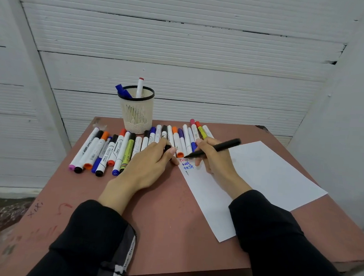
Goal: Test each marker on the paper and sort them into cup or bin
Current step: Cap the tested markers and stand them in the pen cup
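Black marker (217,148) gripped in right hand (213,158), fingers curled around the barrel, tip down on the near left corner of the paper (266,176), rear end pointing up and to the right. Just below the tip, on the sheet: one red word, two blue words, and a short dark stroke. Left hand (151,159) resting at the left edge of the paper, thumb and fingers pinching a small black cap (167,148). Behind both hands, a long row of markers (120,148) lying side by side on the reddish table (160,222), caps in pink, black, orange, blue, red and purple. Farther back, near the far table edge, a cream mesh cup (136,113) with a black rim, holding two blue markers and one white marker with a red end. Behind the table, a white ribbed wall (183,41). Both forearms covered with dark sleeves.
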Motion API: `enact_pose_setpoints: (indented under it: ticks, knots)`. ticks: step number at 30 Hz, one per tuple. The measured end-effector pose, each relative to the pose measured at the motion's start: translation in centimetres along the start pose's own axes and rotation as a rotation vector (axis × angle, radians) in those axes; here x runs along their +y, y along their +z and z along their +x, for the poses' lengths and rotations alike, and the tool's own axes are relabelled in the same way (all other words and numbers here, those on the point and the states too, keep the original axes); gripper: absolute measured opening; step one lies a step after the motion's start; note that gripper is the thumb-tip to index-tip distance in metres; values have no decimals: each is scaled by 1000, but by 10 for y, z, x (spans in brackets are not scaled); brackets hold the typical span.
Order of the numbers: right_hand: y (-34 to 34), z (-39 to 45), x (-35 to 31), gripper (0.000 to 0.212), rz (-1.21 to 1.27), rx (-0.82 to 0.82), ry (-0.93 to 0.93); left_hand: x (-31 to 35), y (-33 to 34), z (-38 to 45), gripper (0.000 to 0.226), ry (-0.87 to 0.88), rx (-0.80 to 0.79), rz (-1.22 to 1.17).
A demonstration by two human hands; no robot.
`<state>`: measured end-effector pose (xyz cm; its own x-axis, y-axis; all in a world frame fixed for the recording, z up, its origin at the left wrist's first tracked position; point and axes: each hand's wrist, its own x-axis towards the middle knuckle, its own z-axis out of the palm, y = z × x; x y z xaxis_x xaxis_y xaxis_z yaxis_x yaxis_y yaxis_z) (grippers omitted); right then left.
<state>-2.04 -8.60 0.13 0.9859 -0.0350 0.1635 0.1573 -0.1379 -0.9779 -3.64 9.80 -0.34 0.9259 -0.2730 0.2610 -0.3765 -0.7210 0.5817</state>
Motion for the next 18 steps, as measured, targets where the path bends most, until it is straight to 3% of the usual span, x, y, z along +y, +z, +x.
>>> enact_pose_setpoints:
  ticks: [7, 14, 18]
  knots:
    - [1, 0, 4, 37, -30, -1, 75, 1, 0, 0, 20, 13, -13, 18]
    - [2, -2, 5, 41, -76, -32, 19, 0, 1, 1, 21, 3, -15, 23]
    - [2, 1, 7, 36, -74, 25, 62, 0, 2, 1, 21, 6, -13, 26]
